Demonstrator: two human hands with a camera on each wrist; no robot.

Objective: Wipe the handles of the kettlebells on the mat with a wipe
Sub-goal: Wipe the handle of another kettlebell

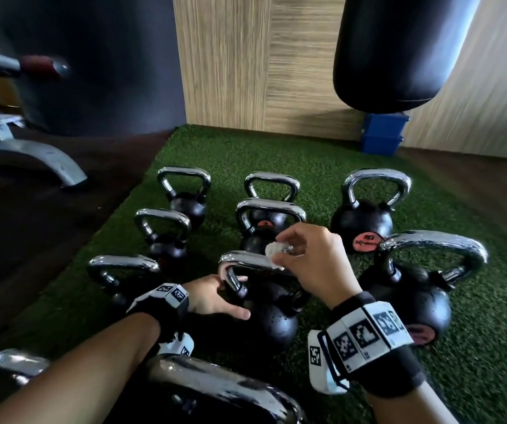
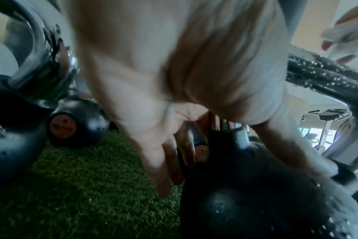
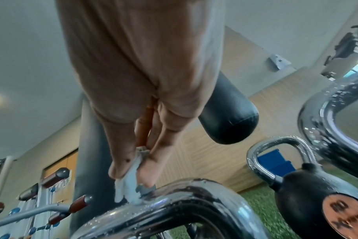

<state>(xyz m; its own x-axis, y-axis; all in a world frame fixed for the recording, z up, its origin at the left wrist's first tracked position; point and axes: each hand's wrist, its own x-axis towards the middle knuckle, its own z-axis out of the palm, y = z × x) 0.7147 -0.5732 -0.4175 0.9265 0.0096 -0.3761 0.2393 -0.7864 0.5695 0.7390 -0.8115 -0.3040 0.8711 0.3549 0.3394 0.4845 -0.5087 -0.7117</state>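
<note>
Here the right hand (image 1: 307,264) pinches a small white wipe (image 1: 273,250) and presses it on the shiny wet handle (image 1: 246,261) of the middle kettlebell (image 1: 272,319). The left hand (image 1: 212,296) rests spread on its black ball. More kettlebells stand close around on the green mat (image 1: 475,377).

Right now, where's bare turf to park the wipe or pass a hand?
Free: green mat behind the back row, up to the wood wall and blue box; also the strip right of the large right kettlebell. Crowded: around the middle kettlebell, where the left hand and right hand work.
</note>
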